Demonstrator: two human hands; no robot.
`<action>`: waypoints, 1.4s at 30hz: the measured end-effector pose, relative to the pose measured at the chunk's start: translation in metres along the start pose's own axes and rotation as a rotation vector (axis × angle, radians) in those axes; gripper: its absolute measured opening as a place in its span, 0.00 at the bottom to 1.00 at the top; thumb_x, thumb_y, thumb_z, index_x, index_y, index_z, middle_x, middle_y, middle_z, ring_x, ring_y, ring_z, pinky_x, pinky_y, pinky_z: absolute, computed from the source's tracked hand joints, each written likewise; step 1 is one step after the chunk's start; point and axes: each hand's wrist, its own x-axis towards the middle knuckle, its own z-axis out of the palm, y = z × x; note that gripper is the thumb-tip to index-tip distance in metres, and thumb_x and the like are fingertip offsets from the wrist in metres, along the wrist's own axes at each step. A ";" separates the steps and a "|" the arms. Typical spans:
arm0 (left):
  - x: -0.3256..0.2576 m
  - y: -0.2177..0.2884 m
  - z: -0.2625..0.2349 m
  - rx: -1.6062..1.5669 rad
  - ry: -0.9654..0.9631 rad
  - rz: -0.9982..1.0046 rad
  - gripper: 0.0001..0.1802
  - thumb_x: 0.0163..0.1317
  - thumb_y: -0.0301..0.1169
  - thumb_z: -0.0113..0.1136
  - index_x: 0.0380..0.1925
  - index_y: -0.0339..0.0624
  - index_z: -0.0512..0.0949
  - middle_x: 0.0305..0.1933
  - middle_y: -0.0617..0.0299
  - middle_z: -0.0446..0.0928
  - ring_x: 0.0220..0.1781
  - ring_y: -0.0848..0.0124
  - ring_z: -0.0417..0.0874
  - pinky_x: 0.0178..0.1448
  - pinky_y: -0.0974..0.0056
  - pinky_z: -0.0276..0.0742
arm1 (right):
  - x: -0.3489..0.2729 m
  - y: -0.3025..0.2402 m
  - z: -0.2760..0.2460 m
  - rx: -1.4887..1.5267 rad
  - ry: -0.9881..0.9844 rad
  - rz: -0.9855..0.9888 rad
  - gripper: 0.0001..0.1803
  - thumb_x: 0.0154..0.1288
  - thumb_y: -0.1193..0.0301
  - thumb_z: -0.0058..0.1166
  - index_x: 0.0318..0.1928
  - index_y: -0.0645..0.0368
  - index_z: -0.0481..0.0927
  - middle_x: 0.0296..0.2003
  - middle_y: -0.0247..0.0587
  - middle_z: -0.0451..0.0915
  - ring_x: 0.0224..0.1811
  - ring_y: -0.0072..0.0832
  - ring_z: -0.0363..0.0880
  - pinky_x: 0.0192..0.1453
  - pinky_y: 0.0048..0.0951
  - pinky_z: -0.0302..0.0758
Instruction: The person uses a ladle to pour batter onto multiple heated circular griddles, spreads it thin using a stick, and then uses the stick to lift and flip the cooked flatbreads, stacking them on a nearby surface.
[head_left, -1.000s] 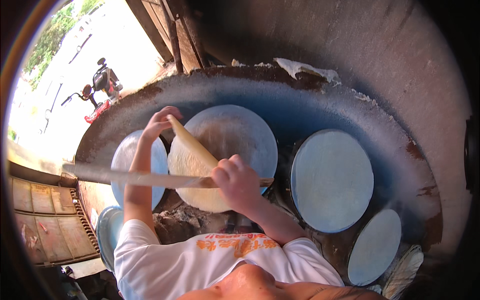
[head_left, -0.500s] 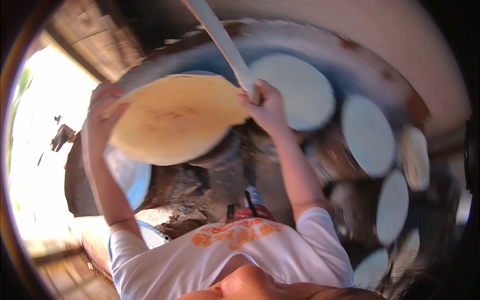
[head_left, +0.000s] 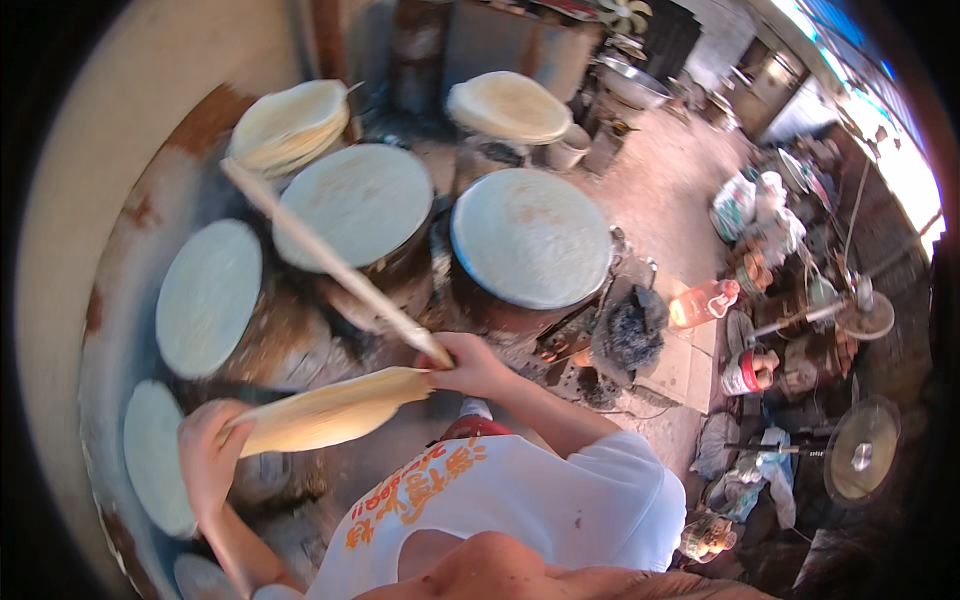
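A thin tan pancake [head_left: 335,412] hangs in front of me between both hands, seen at a slant. My left hand [head_left: 212,445] pinches its left edge. With my right hand [head_left: 468,366] closed, I grip the end of a long flat wooden spatula [head_left: 335,262] and the pancake's right edge together. The spatula reaches away to the far left, across a round griddle [head_left: 362,205] covered by a pale sheet. To its right is another covered griddle [head_left: 531,238]. More pale rounds [head_left: 208,298] curve along my left.
Stacked pancakes [head_left: 290,125] lie at the far left, and another pile [head_left: 508,104] stands at the back. Dark ash [head_left: 632,325] lies right of the griddles, near a reddish jug [head_left: 704,303]. Plastic bags [head_left: 760,215] and a fan-like disc [head_left: 862,450] crowd the right side.
My view has swung round to the right along the griddles. The pancake, spread wide toward me before, is now tilted narrow and held lower. Both hands keep their hold.
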 end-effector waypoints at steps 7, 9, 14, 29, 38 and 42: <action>0.346 0.068 0.227 -0.216 -0.342 0.224 0.13 0.53 0.34 0.65 0.28 0.34 0.76 0.24 0.52 0.76 0.27 0.72 0.74 0.34 0.63 0.70 | 0.007 0.056 -0.271 -0.097 0.708 0.272 0.10 0.50 0.72 0.65 0.34 0.59 0.79 0.23 0.33 0.77 0.26 0.20 0.74 0.30 0.26 0.71; 0.431 0.080 0.297 -0.377 -0.475 0.226 0.11 0.53 0.32 0.64 0.27 0.34 0.76 0.22 0.59 0.76 0.29 0.74 0.75 0.34 0.64 0.69 | 0.040 0.071 -0.336 -0.271 0.821 0.272 0.09 0.47 0.76 0.65 0.27 0.58 0.76 0.22 0.29 0.73 0.25 0.19 0.70 0.29 0.24 0.67; 0.558 0.078 0.421 -0.411 -0.524 0.265 0.11 0.52 0.32 0.64 0.30 0.35 0.79 0.26 0.60 0.79 0.31 0.75 0.77 0.38 0.64 0.71 | 0.111 0.121 -0.454 -0.498 0.905 0.338 0.11 0.45 0.72 0.67 0.28 0.59 0.77 0.21 0.32 0.74 0.24 0.20 0.71 0.29 0.27 0.68; 0.709 0.087 0.438 0.006 0.532 0.882 0.11 0.51 0.25 0.58 0.36 0.50 0.81 0.45 0.58 0.80 0.51 0.58 0.79 0.52 0.56 0.76 | 0.312 0.157 -0.626 0.048 1.120 -0.150 0.05 0.57 0.81 0.56 0.26 0.60 0.75 0.29 0.42 0.82 0.35 0.27 0.81 0.33 0.25 0.77; 0.574 -0.006 0.381 0.063 0.245 0.147 0.15 0.56 0.25 0.59 0.45 0.45 0.79 0.47 0.56 0.76 0.50 0.58 0.75 0.52 0.57 0.72 | 0.375 0.224 -0.551 0.153 0.987 -0.029 0.17 0.47 0.87 0.42 0.38 0.68 0.79 0.37 0.47 0.81 0.41 0.33 0.79 0.50 0.29 0.74; 0.517 -0.001 0.379 -0.156 0.212 0.000 0.13 0.57 0.26 0.59 0.44 0.42 0.79 0.42 0.56 0.78 0.46 0.59 0.77 0.52 0.58 0.72 | 0.373 0.246 -0.566 0.108 1.012 -0.055 0.13 0.50 0.82 0.49 0.38 0.63 0.82 0.33 0.43 0.83 0.37 0.29 0.79 0.47 0.29 0.73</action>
